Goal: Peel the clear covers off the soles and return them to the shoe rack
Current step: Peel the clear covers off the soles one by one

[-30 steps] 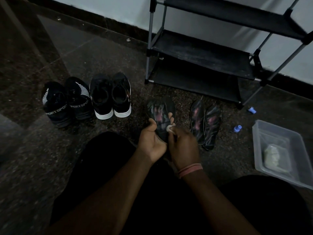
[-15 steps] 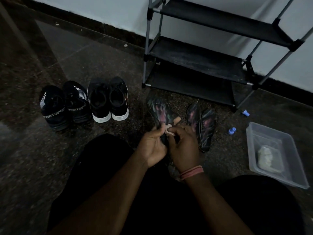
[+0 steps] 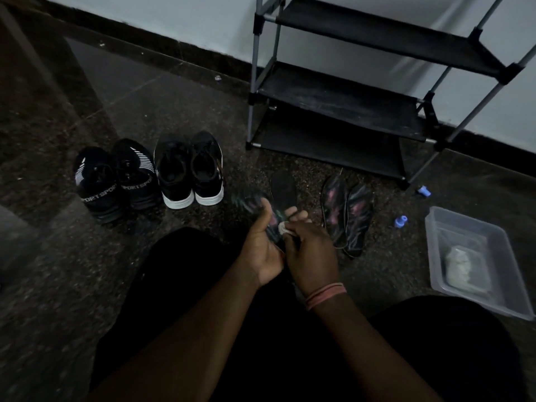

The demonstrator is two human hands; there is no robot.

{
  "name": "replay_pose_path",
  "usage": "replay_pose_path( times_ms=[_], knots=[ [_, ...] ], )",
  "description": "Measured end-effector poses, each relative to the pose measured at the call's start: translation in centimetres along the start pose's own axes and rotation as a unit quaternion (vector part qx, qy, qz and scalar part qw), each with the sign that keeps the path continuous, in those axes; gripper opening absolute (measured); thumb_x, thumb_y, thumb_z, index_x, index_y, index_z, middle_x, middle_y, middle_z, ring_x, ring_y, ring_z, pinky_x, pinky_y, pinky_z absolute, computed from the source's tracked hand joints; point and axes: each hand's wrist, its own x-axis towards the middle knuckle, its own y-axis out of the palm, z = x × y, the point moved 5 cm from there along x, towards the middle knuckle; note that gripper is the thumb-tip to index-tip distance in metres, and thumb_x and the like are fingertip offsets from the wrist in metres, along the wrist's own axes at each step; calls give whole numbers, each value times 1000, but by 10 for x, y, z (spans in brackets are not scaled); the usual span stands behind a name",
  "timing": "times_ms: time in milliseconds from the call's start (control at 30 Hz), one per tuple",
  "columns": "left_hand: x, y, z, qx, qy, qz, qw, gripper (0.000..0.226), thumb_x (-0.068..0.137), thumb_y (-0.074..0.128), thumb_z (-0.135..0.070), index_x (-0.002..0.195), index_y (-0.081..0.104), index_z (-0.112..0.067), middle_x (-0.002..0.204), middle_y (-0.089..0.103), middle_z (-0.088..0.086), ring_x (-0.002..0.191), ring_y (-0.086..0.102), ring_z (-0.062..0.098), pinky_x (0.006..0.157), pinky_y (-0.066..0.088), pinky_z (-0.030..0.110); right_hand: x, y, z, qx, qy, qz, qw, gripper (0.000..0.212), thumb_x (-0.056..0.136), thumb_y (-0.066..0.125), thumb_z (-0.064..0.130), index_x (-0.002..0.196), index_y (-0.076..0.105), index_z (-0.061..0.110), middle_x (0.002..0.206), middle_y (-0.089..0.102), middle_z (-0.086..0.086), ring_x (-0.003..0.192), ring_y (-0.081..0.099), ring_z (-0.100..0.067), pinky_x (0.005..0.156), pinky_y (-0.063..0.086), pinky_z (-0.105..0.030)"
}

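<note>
My left hand (image 3: 262, 248) grips a shiny clear cover (image 3: 250, 203) that fans out to the left, away from a dark sole (image 3: 283, 190). My right hand (image 3: 310, 250) holds that sole near its heel, and a small white bit (image 3: 282, 227) shows at the fingertips. Two more soles (image 3: 346, 210), glossy with pink reflections, lie side by side on the floor to the right. The black shoe rack (image 3: 342, 103) stands behind them, and nothing sits on the shelves in view.
Two pairs of black shoes (image 3: 150, 175) stand on the floor at the left. A clear plastic tub (image 3: 499, 288) with a whitish bundle inside sits at the right. Two small blue caps (image 3: 401, 221) lie near the rack's foot. My dark-clothed legs fill the foreground.
The clear cover has come apart from the sole and now spreads to the left in my left hand, baring the dark sole. The camera has tilted down slightly.
</note>
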Motion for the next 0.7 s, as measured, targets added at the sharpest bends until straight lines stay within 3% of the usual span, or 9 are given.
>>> replay_pose_path(
  times_ms=[200, 400, 500, 567, 700],
  knots=[
    [11, -10, -4, 0, 23, -5, 1000, 102, 85, 26, -84, 152, 40, -9, 152, 51, 12, 144, 43, 29, 123, 27, 47, -9, 8, 21, 55, 2, 52, 997, 17, 82, 63, 8, 91, 76, 16, 93, 73, -6, 85, 64, -16, 79, 49, -28],
    [20, -4, 4, 25, 11, -10, 1000, 91, 93, 19, -75, 150, 45, -10, 147, 58, 7, 134, 55, 23, 107, 43, 42, 14, -11, -9, -21, 38, -10, 999, 9, 80, 64, 7, 75, 71, 10, 76, 68, -11, 74, 62, -28, 68, 52, -39],
    [20, -11, -2, 24, 29, -37, 999, 89, 93, 19, -73, 150, 45, -9, 150, 54, 9, 136, 52, 22, 112, 39, 39, 4, 1, 8, -36, -8, 53, 998, 12, 80, 60, 9, 69, 63, 13, 73, 63, -11, 71, 58, -27, 68, 49, -38],
    [21, -12, -7, 24, 41, -41, 998, 90, 89, 25, -73, 150, 44, -9, 153, 51, 11, 141, 46, 23, 115, 35, 40, -4, 6, 18, -12, -24, 87, 996, 10, 82, 60, 14, 72, 64, 15, 78, 63, -9, 76, 57, -25, 73, 48, -36],
    [19, -8, 0, 22, 27, -25, 999, 85, 93, 29, -69, 148, 47, -8, 149, 56, 10, 137, 52, 23, 104, 46, 38, 13, -6, -2, -57, 27, 17, 998, 13, 83, 58, 15, 80, 70, 10, 82, 66, -14, 77, 60, -30, 72, 50, -40]
  ],
)
